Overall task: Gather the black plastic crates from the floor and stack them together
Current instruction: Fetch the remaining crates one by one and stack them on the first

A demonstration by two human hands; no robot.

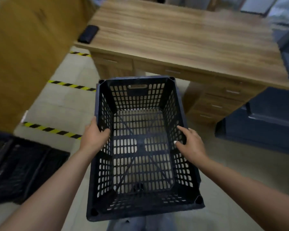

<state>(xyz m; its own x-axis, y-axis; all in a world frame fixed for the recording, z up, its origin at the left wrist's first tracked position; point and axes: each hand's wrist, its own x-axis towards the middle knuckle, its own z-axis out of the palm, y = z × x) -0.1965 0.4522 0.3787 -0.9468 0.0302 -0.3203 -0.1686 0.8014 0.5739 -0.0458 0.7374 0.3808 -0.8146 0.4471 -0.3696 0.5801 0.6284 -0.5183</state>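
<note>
Black perforated plastic crate (140,147) held up off the floor, just in front of the wooden desk (182,40), open side up and empty. Left hand (94,137) clamped on the crate's left long rim, thumb hooked inside the wall, remaining fingers out of sight on the outer face. Right hand (190,144) at the right long rim, thumb and forefinger pointing inward over the wall, other fingers apparently wrapped over the outside edge; looser than the left, but seemingly gripping the rim too. More black crates (22,169) low on the floor, well to the left of the desk, beyond a yellow-and-black floor stripe (52,130); likely the stack target. Dark phone-like object (88,34) on the desk's left edge, clear of the work. Judging by the slotted walls and thin ribs: light, stiff, not fragile, a little slick on the smooth rim. Best purchase probably at mid-rim on both long sides, as now, or through the handle slot (137,86) in the far end wall. Corners to be lined up for nesting; blurred frame, so fine detail of the floor crates not readable.
</note>
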